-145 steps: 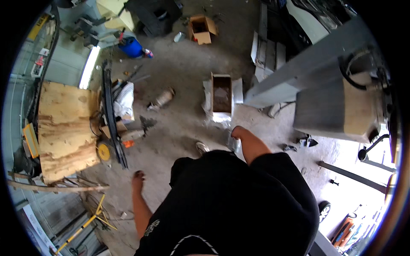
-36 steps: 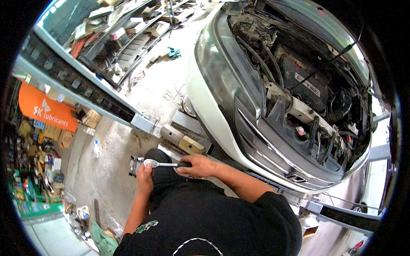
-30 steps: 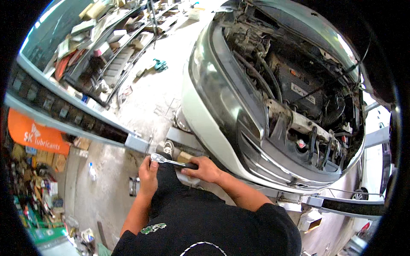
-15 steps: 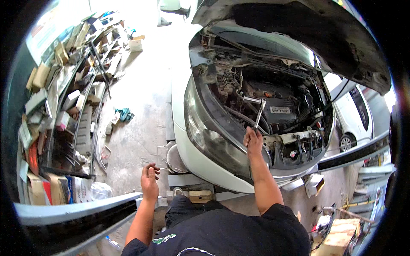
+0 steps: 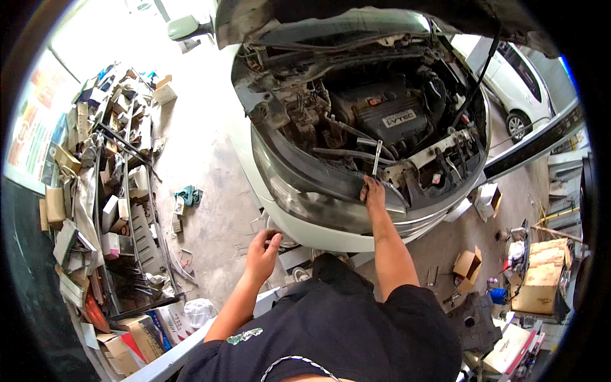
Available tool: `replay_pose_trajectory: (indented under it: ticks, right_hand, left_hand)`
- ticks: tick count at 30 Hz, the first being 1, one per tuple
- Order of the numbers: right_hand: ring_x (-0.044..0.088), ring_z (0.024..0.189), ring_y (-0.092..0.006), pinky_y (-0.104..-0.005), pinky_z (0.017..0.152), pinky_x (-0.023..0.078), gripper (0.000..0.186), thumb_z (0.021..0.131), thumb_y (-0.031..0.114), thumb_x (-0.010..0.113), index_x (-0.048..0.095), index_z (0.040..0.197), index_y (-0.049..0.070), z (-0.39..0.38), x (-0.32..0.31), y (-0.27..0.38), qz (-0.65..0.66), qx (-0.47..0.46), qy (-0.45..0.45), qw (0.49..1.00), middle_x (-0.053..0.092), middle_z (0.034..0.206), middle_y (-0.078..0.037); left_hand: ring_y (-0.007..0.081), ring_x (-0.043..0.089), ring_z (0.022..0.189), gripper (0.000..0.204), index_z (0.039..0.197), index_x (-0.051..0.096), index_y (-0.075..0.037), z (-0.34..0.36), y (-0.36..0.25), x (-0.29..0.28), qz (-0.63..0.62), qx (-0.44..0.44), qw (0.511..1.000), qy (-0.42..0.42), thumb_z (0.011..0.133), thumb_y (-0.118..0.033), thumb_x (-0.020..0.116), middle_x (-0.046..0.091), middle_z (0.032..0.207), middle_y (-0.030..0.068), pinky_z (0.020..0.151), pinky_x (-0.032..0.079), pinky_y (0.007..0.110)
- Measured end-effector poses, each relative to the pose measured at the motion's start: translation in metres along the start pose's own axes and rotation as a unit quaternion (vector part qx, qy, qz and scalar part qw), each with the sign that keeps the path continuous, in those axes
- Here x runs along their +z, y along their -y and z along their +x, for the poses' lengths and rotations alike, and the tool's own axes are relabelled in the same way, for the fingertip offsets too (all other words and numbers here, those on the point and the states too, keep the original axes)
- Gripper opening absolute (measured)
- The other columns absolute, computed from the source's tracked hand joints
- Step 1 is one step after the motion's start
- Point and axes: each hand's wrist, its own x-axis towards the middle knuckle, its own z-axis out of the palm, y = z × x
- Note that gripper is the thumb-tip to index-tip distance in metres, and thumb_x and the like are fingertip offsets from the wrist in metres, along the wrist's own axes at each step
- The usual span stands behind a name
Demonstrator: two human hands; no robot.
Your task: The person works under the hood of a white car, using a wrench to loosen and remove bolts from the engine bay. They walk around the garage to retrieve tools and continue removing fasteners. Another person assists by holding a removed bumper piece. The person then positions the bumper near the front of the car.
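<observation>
Long silver metal ratchet wrench (image 5: 377, 158) up over the white car's open engine bay (image 5: 439, 148), the right hand (image 5: 373, 193) clamped round its grip! Both hands had it a second ago; now the left hand (image 5: 261, 254) floats free, fingers loosely curled, nothing visible inside.

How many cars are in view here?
2: a pale car straight ahead with its hood raised, where the right hand holds a ratchet wrench; and a white car at upper right, partly covered. Others may be hidden.
</observation>
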Motion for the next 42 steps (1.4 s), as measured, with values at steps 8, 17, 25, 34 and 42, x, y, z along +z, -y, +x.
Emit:
replay_pose_trajectory:
  ticks: [8, 17, 25, 34, 42]
  right_hand:
    - [0.041, 0.044, -0.0138, -0.0318, 0.043, 0.033, 0.019, 0.093, 0.022, 0.06, 0.051, 0.087, 0.007, -0.011, 0.008, 0.017, 0.028, 0.036, -0.019, 0.999, 0.041, 0.056, -0.001]
    - [0.041, 0.041, -0.0114, -0.0282, 0.038, 0.031, 0.023, 0.091, 0.019, 0.065, 0.047, 0.079, 0.009, -0.011, 0.011, 0.009, -0.012, 0.012, 0.003, 1.0, 0.042, 0.055, 0.001]
    - [0.041, 0.045, -0.0098, -0.029, 0.042, 0.032, 0.02, 0.09, 0.02, 0.069, 0.056, 0.088, 0.005, -0.009, 0.013, 0.002, -0.012, 0.015, -0.057, 0.998, 0.048, 0.059, 0.002]
    - [0.044, 0.055, -0.0098, -0.0302, 0.048, 0.033, 0.034, 0.089, 0.033, 0.071, 0.059, 0.091, 0.001, -0.032, 0.033, 0.015, -0.139, -0.059, -0.128, 0.98, 0.051, 0.063, -0.002]
    - [0.044, 0.059, -0.0198, -0.0424, 0.056, 0.039, 0.043, 0.087, 0.041, 0.071, 0.063, 0.088, -0.001, -0.029, 0.035, 0.01, -0.297, -0.122, -0.133, 0.938, 0.055, 0.068, -0.009]
  left_hand:
    - [0.0227, 0.063, 0.082, 0.031, 0.109, 0.063, 0.001, 0.064, -0.035, 0.025, 0.08, 0.001, 0.996, 0.034, 0.095, -0.026, 0.06, 0.067, 0.099, 0.0151, 0.074, 0.049, 0.034]
    - [0.0299, 0.061, 0.096, 0.029, 0.11, 0.063, -0.002, 0.143, -0.066, 0.063, 0.115, 0.061, 0.989, 0.075, 0.093, -0.026, 0.061, 0.063, 0.105, 0.016, 0.08, 0.049, 0.038]
    - [0.0342, 0.057, 0.098, 0.027, 0.107, 0.064, -0.002, 0.211, -0.089, 0.044, 0.202, 0.175, 0.957, 0.11, 0.092, -0.023, 0.061, 0.062, 0.104, 0.0176, 0.085, 0.047, 0.04]
    - [0.0359, 0.056, 0.106, 0.029, 0.109, 0.063, -0.002, 0.248, -0.078, 0.015, 0.227, 0.184, 0.943, 0.16, 0.092, -0.025, 0.062, 0.061, 0.107, 0.0187, 0.093, 0.044, 0.04]
    - [0.0361, 0.054, 0.11, 0.029, 0.107, 0.063, -0.001, 0.256, -0.082, 0.034, 0.241, 0.253, 0.911, 0.219, 0.091, -0.024, 0.061, 0.06, 0.109, 0.0185, 0.097, 0.041, 0.041]
